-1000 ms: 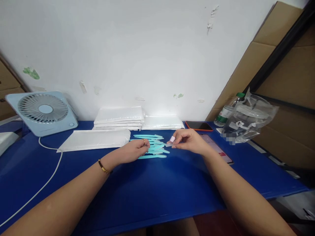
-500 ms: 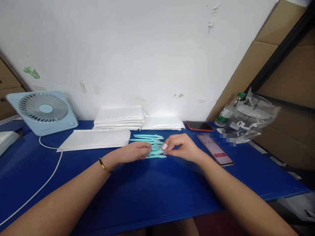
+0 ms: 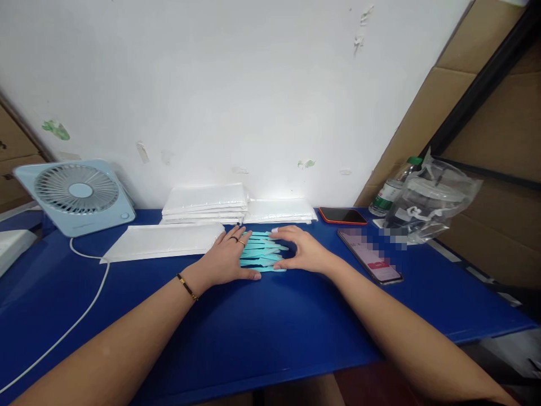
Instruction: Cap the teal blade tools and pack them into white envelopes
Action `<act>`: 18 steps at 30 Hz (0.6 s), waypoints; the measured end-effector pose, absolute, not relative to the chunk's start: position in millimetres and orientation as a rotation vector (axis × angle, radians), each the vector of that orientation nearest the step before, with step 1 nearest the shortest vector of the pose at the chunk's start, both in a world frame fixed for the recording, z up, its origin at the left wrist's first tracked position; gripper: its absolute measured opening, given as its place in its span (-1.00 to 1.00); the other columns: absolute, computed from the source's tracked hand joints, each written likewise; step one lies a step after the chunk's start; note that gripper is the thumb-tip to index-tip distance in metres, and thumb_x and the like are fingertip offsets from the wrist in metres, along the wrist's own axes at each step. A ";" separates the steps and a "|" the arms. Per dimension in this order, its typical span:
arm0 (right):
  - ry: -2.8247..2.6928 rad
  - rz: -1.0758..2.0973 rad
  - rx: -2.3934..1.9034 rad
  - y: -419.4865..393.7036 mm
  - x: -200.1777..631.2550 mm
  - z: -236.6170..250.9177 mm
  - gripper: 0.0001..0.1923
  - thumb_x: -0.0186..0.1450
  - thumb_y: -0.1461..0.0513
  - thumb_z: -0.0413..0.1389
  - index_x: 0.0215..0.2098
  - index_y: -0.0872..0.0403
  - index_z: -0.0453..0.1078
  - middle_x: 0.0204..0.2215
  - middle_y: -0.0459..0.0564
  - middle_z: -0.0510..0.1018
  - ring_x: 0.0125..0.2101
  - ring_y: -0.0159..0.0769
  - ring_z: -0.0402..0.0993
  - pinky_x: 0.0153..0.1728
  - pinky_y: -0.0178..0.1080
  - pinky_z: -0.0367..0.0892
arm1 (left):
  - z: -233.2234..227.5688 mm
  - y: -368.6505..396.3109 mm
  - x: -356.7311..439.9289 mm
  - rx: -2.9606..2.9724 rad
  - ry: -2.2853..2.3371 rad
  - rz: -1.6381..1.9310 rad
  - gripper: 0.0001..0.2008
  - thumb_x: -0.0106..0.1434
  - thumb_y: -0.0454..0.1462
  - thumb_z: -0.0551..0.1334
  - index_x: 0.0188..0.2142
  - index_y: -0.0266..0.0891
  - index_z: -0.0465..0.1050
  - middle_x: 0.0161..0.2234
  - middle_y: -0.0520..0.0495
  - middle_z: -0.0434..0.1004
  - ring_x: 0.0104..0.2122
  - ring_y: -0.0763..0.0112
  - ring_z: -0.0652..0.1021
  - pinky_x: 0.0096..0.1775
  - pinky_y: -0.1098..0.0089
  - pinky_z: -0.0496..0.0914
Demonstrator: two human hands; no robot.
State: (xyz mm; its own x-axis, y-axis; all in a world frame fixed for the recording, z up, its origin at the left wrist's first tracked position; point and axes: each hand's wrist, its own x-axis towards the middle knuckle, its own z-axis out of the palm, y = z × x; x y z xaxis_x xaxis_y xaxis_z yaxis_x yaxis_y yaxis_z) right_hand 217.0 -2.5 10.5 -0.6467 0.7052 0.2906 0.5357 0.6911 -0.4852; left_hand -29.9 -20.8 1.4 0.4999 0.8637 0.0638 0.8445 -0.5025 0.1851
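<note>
Several slim turquoise sticks [image 3: 262, 252], shaped like eyebrow razors with paler ends, lie side by side in a loose row on the blue table [image 3: 262, 332]. Over their left ends my left hand [image 3: 230, 254] rests with fingers spread and thumb stretched along the near side, covering part of them. My right hand [image 3: 305, 251] is at their right ends, fingers and thumb curved and apart, one on the far side and one on the near side of the row. Something white wraps a fingertip of that hand.
A white packet [image 3: 160, 241] lies left of the sticks, with stacks of white packets [image 3: 205, 200] behind. At left stands a blue fan [image 3: 80, 192] with its cable. Two phones [image 3: 342, 215], a bottle [image 3: 386, 194] and a bagged cup [image 3: 431, 203] are at right.
My left hand has let go of the sticks it was gripping and now lies spread over the left ends. My right hand has opened wider around the right ends.
</note>
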 end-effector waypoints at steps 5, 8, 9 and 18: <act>-2.583 0.513 -1.099 -1.5 209.9 8.5 0.01 -0.02 -0.10 0.21 0.26 0.09 -0.06 0.18 0.20 0.12 0.15 0.01 0.04 0.09 0.01 0.08 | 0.5 -18.8 -25.6 2.639 1.522 0.239 -0.20 0.09 0.19 0.06 0.19 -0.24 0.05 0.15 -0.25 0.17 0.12 0.07 0.21 0.06 0.17 0.13; -2.649 0.432 -1.031 -5.3 206.2 12.5 -0.38 0.14 0.10 0.14 0.13 0.11 0.17 -0.02 0.13 0.32 -0.02 -0.14 0.23 -0.03 -0.13 0.21 | 6.8 -25.0 -16.6 2.730 1.497 0.201 -0.48 0.18 0.05 0.08 0.02 -0.22 0.25 -0.04 -0.20 0.36 -0.05 0.14 0.37 -0.08 0.22 0.24; -2.676 0.402 -1.021 -7.2 204.7 14.0 -0.50 0.16 0.18 0.10 0.06 0.12 0.24 -0.10 0.11 0.36 -0.10 -0.19 0.28 -0.10 -0.18 0.25 | 8.1 -27.6 -13.1 2.763 1.482 0.176 -0.57 0.21 -0.01 0.08 -0.05 -0.22 0.29 -0.12 -0.19 0.40 -0.12 0.16 0.40 -0.13 0.24 0.27; -2.888 0.082 -1.177 -21.4 189.7 22.1 -0.77 0.08 0.25 0.09 -0.27 0.13 0.28 -0.31 0.04 0.40 -0.35 -0.25 0.36 -0.34 -0.26 0.22 | 7.6 -41.2 6.3 2.824 1.500 0.114 -0.87 0.11 -0.32 0.11 -0.29 -0.24 0.27 -0.26 -0.12 0.41 -0.25 0.27 0.45 -0.22 0.33 0.33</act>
State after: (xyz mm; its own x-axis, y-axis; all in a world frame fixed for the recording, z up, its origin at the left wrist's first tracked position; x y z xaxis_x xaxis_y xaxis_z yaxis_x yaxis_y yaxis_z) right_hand 189.7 -21.4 22.1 -0.7149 0.6992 0.0004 0.6981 0.7138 -0.0571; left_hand 6.3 -41.2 7.6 0.5584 0.8247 0.0900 0.8288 -0.5592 -0.0177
